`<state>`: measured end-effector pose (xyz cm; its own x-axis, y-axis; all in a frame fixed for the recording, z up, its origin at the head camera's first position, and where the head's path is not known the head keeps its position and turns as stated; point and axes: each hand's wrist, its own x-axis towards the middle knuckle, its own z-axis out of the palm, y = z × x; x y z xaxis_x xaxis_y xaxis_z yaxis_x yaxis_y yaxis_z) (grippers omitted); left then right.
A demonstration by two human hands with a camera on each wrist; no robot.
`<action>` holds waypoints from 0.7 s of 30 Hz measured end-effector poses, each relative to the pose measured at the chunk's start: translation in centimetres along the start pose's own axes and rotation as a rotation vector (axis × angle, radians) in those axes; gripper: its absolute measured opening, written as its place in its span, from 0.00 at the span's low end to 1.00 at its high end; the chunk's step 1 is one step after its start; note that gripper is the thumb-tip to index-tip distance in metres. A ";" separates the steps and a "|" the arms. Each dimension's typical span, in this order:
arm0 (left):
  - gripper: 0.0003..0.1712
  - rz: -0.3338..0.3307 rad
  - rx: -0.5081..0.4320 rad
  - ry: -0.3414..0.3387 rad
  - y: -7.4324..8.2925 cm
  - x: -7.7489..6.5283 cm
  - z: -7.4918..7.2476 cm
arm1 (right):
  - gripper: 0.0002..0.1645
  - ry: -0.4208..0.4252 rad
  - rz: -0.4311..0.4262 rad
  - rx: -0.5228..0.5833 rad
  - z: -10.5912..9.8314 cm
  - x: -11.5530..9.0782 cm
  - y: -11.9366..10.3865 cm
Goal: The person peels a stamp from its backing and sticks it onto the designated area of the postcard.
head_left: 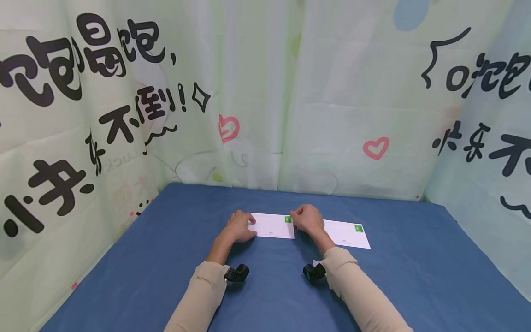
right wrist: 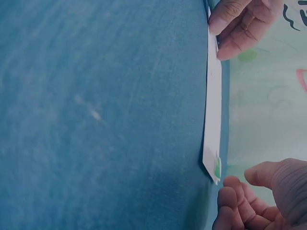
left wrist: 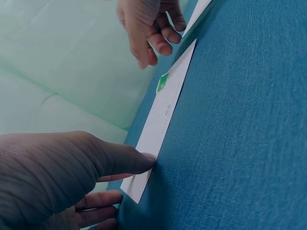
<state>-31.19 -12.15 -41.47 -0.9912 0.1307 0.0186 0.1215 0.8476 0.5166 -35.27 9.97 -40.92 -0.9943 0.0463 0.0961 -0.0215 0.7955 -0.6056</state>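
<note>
A white envelope (head_left: 271,226) lies flat, with small print near its near edge and a green stamp (head_left: 288,219) in its far right corner. My left hand (head_left: 240,227) rests on the envelope's left end. In the left wrist view its straight thumb (left wrist: 139,163) presses on the paper near the close edge, while the other fingers lie toward the far side. Just beyond the stamped corner is my right hand (head_left: 308,218). The right wrist view shows its thumb (right wrist: 264,173) apart from loosely bent fingertips, with nothing between them.
A second white envelope (head_left: 346,234) with a green stamp (head_left: 358,228) lies to the right, partly behind my right hand. A white corner (head_left: 315,263) shows beside the right wrist camera (head_left: 314,272). Printed curtains (head_left: 257,92) surround the blue tabletop (head_left: 145,276).
</note>
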 end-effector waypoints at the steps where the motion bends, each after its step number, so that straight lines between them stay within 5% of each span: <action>1: 0.17 -0.001 -0.001 0.000 0.0 0.0 0.0 | 0.21 0.005 -0.011 -0.003 -0.1 0.0 0.0; 11: 0.17 0.007 0.009 0.001 -0.1 0.0 0.1 | 0.13 0.018 -0.117 -0.034 -0.2 -0.5 -0.6; 21: 0.17 -0.007 0.004 -0.001 0.0 0.0 0.0 | 0.17 -0.024 -0.163 -0.076 -0.2 -1.0 -1.1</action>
<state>-31.23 -12.11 -41.46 -0.9920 0.1256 0.0141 0.1150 0.8502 0.5137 -34.22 9.20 -40.16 -0.9805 -0.1005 0.1689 -0.1754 0.8349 -0.5216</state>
